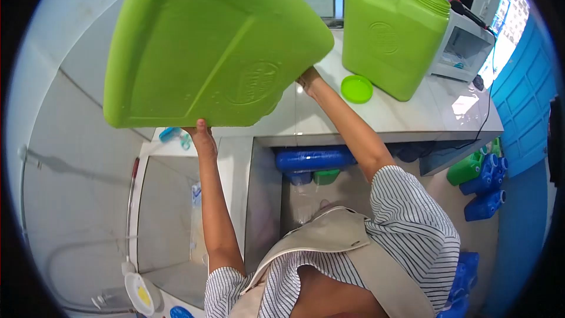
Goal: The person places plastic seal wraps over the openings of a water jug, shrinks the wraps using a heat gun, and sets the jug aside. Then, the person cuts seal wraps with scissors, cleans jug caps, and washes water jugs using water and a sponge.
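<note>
A large lime-green jerrycan is held up in front of me, tilted, with its broad side facing me and raised lettering on it. My left hand grips its lower edge, thumb on the near face and the other fingers hidden beneath. On the far right side, my right hand supports the can close to its neck end, fingers mostly hidden. A second lime-green jerrycan stands uncapped on the white counter. Beside its base lies a round green cap.
A white box-shaped appliance stands at the counter's right, with a black cable hanging over the edge. Below are a blue cylinder and several blue containers. A sink basin is at left, near a white bowl.
</note>
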The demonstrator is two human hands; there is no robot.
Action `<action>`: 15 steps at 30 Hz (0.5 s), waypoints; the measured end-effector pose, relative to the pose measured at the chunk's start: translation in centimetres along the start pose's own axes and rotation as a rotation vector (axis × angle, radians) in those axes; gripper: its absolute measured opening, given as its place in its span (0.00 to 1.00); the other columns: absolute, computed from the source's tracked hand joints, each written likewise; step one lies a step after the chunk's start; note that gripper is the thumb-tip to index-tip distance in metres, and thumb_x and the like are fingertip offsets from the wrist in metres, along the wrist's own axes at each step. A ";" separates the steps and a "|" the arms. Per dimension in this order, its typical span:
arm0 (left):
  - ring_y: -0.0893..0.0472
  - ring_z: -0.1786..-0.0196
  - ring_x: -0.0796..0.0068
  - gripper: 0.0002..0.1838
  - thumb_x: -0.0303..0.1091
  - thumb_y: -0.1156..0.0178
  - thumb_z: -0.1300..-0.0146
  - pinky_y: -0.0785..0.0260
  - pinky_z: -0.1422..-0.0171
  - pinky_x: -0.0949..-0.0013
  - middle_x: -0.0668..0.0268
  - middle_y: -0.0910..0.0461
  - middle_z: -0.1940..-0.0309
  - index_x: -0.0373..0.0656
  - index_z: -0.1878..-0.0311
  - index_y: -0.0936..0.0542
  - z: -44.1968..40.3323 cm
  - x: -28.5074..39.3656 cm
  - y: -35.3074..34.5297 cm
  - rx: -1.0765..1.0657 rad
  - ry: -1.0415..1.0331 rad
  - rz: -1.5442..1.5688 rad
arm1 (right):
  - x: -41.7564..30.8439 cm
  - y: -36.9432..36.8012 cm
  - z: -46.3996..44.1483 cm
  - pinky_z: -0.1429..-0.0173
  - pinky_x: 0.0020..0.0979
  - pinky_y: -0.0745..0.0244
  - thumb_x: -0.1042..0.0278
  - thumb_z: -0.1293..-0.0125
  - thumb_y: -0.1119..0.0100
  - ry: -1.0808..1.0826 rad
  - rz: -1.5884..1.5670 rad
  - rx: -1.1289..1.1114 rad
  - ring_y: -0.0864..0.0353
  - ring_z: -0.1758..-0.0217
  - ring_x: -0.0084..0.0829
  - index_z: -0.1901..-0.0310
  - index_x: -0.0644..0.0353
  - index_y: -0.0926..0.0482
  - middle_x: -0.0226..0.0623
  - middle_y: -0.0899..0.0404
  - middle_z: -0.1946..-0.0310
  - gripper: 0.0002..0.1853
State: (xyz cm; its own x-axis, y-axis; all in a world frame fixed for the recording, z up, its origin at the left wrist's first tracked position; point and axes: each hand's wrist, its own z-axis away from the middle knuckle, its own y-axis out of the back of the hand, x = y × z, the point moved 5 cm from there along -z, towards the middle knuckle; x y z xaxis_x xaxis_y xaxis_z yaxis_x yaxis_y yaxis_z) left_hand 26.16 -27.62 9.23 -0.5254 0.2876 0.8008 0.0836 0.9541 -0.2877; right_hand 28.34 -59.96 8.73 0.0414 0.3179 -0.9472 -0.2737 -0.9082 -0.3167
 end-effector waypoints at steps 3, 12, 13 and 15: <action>0.38 0.36 0.67 0.46 0.61 0.42 0.46 0.37 0.38 0.60 0.66 0.43 0.35 0.52 0.31 0.52 -2.3 -2.8 -5.1 -0.019 0.082 0.196 | -6.0 3.5 -2.4 0.43 0.28 0.30 0.55 0.35 0.49 0.105 0.172 -0.073 0.25 0.48 0.26 0.43 0.60 0.32 0.34 0.25 0.50 0.23; 0.41 0.35 0.56 0.42 0.70 0.58 0.43 0.41 0.36 0.43 0.61 0.47 0.33 0.53 0.32 0.47 -3.3 -6.2 -19.8 -0.034 0.473 0.978 | -23.7 -2.8 -5.6 0.35 0.29 0.42 0.50 0.36 0.49 0.562 0.418 -0.794 0.32 0.40 0.29 0.38 0.63 0.36 0.35 0.26 0.47 0.31; 0.42 0.34 0.53 0.39 0.68 0.60 0.41 0.44 0.34 0.39 0.60 0.48 0.33 0.54 0.32 0.47 -3.0 -6.1 -21.5 -0.065 0.540 1.070 | -24.3 -3.7 -6.3 0.34 0.29 0.43 0.48 0.36 0.51 0.461 0.409 -0.856 0.32 0.40 0.29 0.38 0.63 0.37 0.35 0.26 0.47 0.31; 0.48 0.31 0.49 0.36 0.64 0.65 0.36 0.47 0.34 0.36 0.60 0.53 0.30 0.55 0.30 0.52 -3.2 -8.2 -22.2 -0.103 0.676 1.218 | -24.4 -5.8 -8.1 0.29 0.31 0.51 0.45 0.35 0.53 0.214 0.372 -0.913 0.35 0.37 0.29 0.36 0.62 0.39 0.37 0.33 0.40 0.33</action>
State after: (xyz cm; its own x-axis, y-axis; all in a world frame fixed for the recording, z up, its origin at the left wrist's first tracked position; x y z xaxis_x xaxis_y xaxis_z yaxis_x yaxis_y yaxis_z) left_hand 31.27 -50.90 10.74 0.4248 0.8868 0.1821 0.2634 0.0714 -0.9620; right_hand 36.69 -64.64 33.30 0.2998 -0.0023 -0.9540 0.5325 -0.8293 0.1693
